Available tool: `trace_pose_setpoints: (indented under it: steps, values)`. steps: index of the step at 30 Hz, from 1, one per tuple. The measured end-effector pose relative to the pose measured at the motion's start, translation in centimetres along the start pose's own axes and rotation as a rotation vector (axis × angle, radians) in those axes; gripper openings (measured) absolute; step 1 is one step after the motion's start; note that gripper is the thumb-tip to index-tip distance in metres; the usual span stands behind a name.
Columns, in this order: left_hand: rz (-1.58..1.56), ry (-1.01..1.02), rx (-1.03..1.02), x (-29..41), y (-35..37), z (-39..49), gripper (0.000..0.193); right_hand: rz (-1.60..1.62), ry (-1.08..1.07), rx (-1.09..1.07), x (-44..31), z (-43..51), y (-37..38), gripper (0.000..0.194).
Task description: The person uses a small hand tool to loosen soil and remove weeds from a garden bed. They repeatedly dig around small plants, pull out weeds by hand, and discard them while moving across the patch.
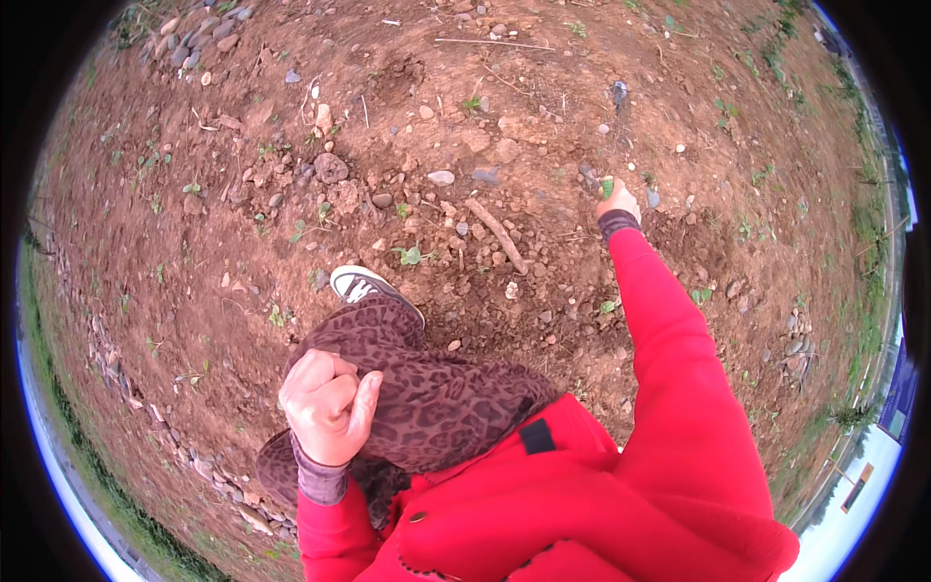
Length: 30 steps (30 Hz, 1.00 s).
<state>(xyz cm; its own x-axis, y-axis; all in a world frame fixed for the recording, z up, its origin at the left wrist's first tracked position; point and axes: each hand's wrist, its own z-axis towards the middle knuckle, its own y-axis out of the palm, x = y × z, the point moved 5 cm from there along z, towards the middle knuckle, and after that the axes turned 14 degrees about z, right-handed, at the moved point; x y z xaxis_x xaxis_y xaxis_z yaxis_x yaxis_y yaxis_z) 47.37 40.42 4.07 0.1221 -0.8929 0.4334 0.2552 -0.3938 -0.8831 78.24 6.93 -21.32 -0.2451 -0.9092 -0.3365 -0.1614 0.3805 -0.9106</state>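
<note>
My right hand (620,201) reaches out low over the reddish-brown soil (553,349), gripping the green handle (606,188) of a small hand tool. A blurred grey part just beyond the handle may be the tool's head (588,174); its shape is unclear. My left hand (329,409) is curled into a fist above my bent leg in leopard-print trousers (436,415). Its thumb lies along the fingers and nothing shows from it, though the palm is hidden. To the left of the right hand lies a short brown stick (498,236) among clods and pebbles.
My canvas shoe (364,285) rests on the soil. A stone pile (196,36) is at the far left, and a row of stones (196,465) runs along the lower left. Small green seedlings (411,255) are scattered about. A thin straw (494,44) lies farther out.
</note>
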Motion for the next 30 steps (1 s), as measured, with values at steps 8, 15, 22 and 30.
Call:
trace_pose_setpoints:
  steps: [8, 15, 22, 30]
  values:
    - [-0.021, 0.024, 0.014, -0.5, -0.6, -1.3, 0.029, 0.271, 0.024, 0.124, 2.9, -1.1, 1.6, 0.031]
    - [-0.041, 0.046, 0.077, -0.7, -0.8, -1.3, 0.028, -0.005, -0.088, 0.031, 1.9, -1.3, 0.9, 0.033]
    - [-0.029, 0.034, -0.006, -0.1, -0.5, -0.6, 0.029, -0.106, -0.302, -0.038, 2.6, -3.4, 0.1, 0.028]
    - [-0.022, 0.021, 0.016, -0.2, -0.6, -0.6, 0.029, -0.122, -0.642, -0.327, -3.9, -11.5, 2.6, 0.027]
